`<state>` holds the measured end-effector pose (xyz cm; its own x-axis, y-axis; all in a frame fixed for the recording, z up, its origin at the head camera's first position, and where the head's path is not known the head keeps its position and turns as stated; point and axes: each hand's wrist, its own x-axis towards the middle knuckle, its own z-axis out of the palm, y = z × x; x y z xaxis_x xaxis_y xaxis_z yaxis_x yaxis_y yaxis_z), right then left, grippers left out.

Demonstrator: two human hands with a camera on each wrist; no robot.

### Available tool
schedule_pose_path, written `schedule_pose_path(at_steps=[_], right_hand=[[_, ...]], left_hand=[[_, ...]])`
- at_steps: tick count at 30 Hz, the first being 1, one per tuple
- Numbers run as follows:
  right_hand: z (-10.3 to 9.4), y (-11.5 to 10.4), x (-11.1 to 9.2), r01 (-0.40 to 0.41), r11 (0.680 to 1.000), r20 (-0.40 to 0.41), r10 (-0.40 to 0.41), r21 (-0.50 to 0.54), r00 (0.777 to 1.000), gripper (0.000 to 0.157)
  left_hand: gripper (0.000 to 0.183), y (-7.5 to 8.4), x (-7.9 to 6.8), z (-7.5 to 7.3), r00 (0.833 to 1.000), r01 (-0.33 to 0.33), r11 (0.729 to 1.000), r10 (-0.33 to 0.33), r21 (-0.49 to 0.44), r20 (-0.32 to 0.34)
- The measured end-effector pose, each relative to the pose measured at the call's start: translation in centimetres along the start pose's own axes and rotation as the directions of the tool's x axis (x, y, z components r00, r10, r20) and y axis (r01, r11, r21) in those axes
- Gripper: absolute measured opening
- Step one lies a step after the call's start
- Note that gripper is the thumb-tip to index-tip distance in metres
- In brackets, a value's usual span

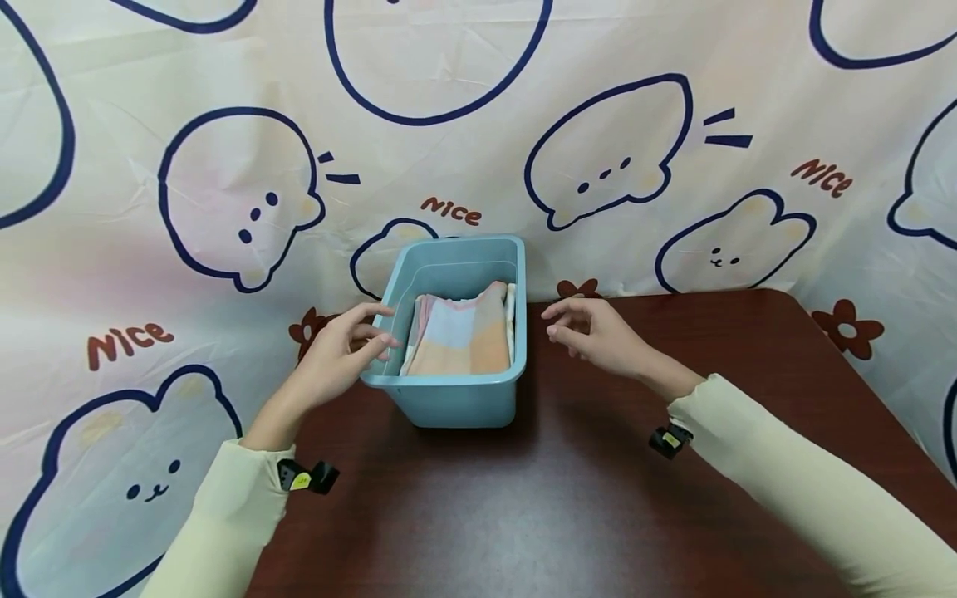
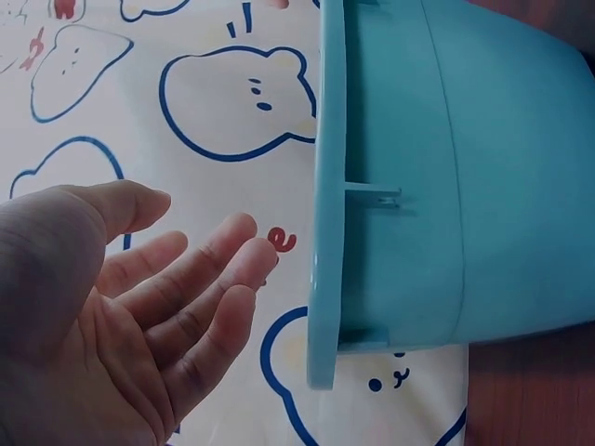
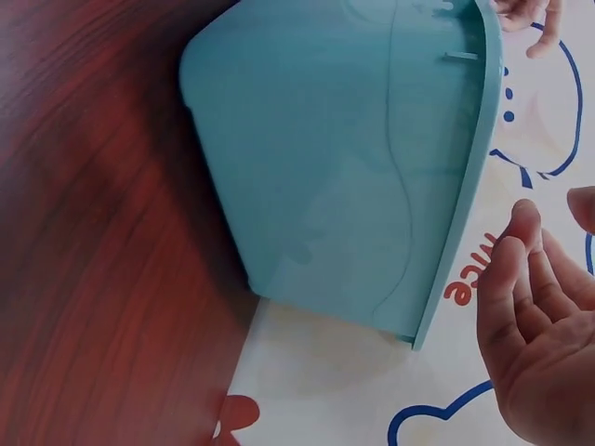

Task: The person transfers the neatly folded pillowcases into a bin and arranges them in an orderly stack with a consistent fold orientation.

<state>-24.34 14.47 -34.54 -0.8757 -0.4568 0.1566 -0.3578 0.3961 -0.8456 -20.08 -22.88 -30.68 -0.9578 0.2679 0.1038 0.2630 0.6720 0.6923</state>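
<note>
A light blue plastic bin (image 1: 463, 403) stands on the dark table, and folded cloth (image 1: 456, 332) in pastel checks lies inside it. My left hand (image 1: 345, 349) is raised at the bin's left rim, fingers loosely bent; in the left wrist view a gap shows between the fingertips (image 2: 244, 265) and the rim (image 2: 325, 232). Off the bin's right side hovers my right hand (image 1: 594, 332), its fingers relaxed with nothing between them. From the right wrist view, that hand (image 3: 539, 316) is apart from the bin's side wall (image 3: 307, 167).
Behind the bin hangs a pale sheet (image 1: 449, 166) printed with cartoon outlines and words, reaching down to the back edge of the brown table (image 1: 598, 498). The sheet also runs along the left and right sides. A small dark device (image 1: 306, 477) sits on each sleeve cuff.
</note>
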Motion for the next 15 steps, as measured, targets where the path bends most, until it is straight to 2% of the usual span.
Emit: schedule_pose_path(at_steps=[8, 15], right_hand=[[-1.0, 1.4, -2.1, -0.052, 0.996, -0.023, 0.050, -0.076, 0.998, 0.021], [-1.8, 2.1, -3.1, -0.053, 0.995, -0.022, 0.051, -0.083, 0.998, 0.021]], left_hand=[[0.040, -0.7, -1.6, -0.5, 0.999, -0.003, 1.000, 0.003, 0.000, -0.047], [0.035, -1.6, -2.3, -0.9, 0.996, -0.010, 1.000, 0.011, 0.005, -0.084]])
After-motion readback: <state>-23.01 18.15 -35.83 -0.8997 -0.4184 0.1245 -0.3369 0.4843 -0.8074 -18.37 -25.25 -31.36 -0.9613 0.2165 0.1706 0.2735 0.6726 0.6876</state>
